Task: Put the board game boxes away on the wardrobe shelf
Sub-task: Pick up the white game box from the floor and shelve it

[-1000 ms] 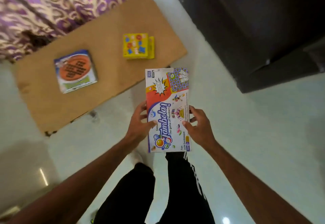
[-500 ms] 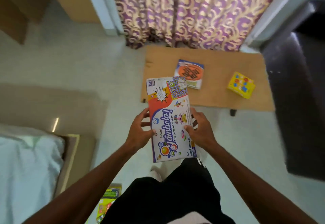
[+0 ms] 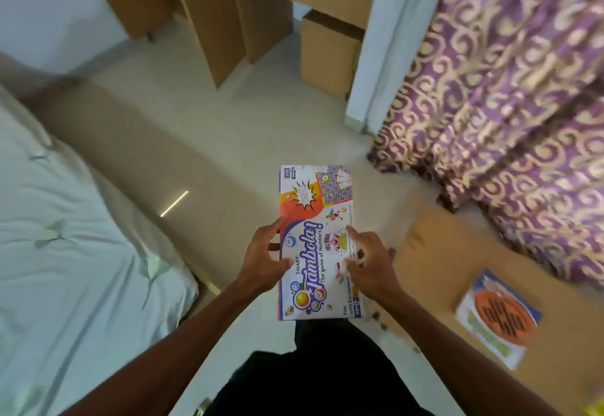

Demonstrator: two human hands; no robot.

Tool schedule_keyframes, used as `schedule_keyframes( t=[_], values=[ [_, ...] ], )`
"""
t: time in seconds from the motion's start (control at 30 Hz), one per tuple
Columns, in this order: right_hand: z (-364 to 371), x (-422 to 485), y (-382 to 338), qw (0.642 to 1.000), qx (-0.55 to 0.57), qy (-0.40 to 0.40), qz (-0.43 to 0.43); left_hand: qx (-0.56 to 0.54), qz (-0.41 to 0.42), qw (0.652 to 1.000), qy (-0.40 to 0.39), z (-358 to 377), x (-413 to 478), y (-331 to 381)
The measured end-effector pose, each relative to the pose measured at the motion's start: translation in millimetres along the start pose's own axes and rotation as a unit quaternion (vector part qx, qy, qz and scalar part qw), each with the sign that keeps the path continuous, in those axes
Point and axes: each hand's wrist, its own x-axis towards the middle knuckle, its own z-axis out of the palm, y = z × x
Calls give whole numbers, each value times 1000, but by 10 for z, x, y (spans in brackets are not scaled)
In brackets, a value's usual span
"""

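I hold a long white Tambola board game box (image 3: 315,219) flat in front of me at mid-frame. My left hand (image 3: 266,258) grips its left edge and my right hand (image 3: 367,260) grips its right edge, thumbs on the lid. A second game box (image 3: 496,317), blue and white with an orange disc on it, lies on a low brown table (image 3: 441,252) at the lower right. Wooden wardrobe panels (image 3: 209,13) stand open at the top of the view; no shelf shows clearly.
A bed with a pale sheet (image 3: 65,252) fills the left side. A purple and gold curtain (image 3: 510,88) hangs at the right, beside a white pillar (image 3: 382,39). A brown cabinet (image 3: 330,52) stands by the pillar. Pale tiled floor (image 3: 261,111) lies between bed and wardrobe.
My view has swung left: the table and the orange-disc box slid to the lower right, the yellow box left the frame, and the bed and wardrobe came in. The Tambola box stays in both hands.
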Motion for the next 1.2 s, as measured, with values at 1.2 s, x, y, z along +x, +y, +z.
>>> schedule_keyframes(
  t=[1.2],
  values=[
    [3390, 9161, -6389, 953, -16, -205, -222, -99, -82, 947, 293, -7159, 7450, -387]
  ],
)
